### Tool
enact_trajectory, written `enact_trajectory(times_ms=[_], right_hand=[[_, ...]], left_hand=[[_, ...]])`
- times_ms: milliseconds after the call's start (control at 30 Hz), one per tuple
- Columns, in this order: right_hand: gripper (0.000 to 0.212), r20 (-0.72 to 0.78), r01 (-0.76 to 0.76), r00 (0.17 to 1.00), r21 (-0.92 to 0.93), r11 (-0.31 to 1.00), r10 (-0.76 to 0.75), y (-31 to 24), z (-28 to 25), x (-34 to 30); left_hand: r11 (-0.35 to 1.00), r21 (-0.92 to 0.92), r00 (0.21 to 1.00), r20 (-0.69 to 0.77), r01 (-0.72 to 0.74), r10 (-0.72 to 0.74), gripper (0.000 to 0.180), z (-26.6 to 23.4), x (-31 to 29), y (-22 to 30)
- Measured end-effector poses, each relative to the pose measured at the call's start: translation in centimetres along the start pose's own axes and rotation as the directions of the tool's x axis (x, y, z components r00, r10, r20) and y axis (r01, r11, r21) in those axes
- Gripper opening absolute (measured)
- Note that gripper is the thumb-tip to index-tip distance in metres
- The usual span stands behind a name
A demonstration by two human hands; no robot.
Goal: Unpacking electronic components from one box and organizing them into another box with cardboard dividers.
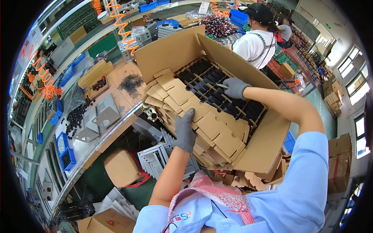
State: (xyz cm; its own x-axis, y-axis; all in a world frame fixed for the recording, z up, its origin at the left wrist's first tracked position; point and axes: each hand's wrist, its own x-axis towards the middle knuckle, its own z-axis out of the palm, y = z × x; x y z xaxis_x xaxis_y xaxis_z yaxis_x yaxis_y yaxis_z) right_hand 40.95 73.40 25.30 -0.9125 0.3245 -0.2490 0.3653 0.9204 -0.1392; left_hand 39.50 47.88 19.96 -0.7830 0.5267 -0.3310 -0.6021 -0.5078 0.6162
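A large open cardboard box [260,151] is tilted in front of me. Across its far part, a cardboard divider grid separates several black round-edged parts [202,86]. Flat die-cut cardboard pieces [210,126] lie stacked and overlapping over the nearer left part. My left hand [185,131], in a grey glove, is closed on the left edge of these pieces, its thumb on top and its other fingers partly hidden. My right hand [236,88], also gloved in grey, reaches over the grid with curled fingers at the black parts. What its fingertips hold cannot be made out.
At left, a workbench carries grey metal brackets [107,110], a carton of small parts [98,86] and blue bins [67,155]. Grey metal frames [153,159] and a brown carton [121,167] sit below. Beyond the box, a person in white [254,48] stands close by.
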Motion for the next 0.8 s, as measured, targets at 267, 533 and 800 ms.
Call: enact_trajectory(times_ms=[267, 533, 800], right_hand=[[0.025, 0.12, -0.019, 0.992, -0.074, 0.997, 0.028, -0.2, 1.0, 0.0], [0.029, 0.147, -0.012, 0.989, 0.069, 0.998, 0.002, -0.2, -3.8, -0.3], [0.032, -0.021, 0.093, 0.995, -0.091, 0.992, -0.095, -3.2, -3.6, 1.3]], left_hand=[[1.0, 0.004, 1.0, 0.017, -0.003, 0.003, 0.039, -0.3, 0.5, -0.4], [0.999, -0.032, 1.0, 0.02, -0.011, 0.012, 0.039, -0.7, 0.4, -0.6], [0.998, -0.056, 0.998, 0.065, 0.019, -0.015, 0.039, -0.7, 0.7, -0.8]])
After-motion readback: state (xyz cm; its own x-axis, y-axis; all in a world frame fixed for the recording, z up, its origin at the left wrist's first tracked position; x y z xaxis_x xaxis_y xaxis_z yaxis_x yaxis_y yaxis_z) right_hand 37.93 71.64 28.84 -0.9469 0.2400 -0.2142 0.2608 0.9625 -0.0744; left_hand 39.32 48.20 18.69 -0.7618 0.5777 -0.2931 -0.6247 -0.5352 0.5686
